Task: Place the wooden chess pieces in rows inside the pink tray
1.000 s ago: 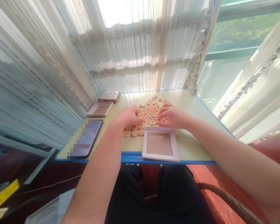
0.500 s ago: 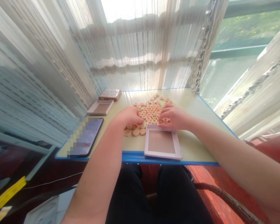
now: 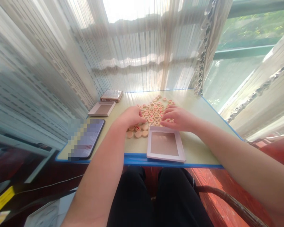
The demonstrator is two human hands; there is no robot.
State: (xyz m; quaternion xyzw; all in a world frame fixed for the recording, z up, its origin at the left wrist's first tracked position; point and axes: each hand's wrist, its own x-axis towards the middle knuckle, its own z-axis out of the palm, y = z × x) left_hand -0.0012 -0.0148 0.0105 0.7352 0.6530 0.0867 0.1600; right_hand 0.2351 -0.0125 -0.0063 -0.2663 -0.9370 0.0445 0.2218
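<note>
With left hand [image 3: 132,116] and right hand [image 3: 178,117] half-curled, no clue if pinching anything, reaching over both sides of the xiangqi pieces [image 3: 156,116] on the table [image 3: 191,105] beyond the shallow box [image 3: 165,157], kinda risking scattering some by brushing carelessly.

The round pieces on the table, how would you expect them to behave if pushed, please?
The round pieces would probably slide rather than roll, since they lie flat. Their solid, disc-like look suggests they are stiff. Many sit close together, so pushing one may well nudge its neighbours.
</note>
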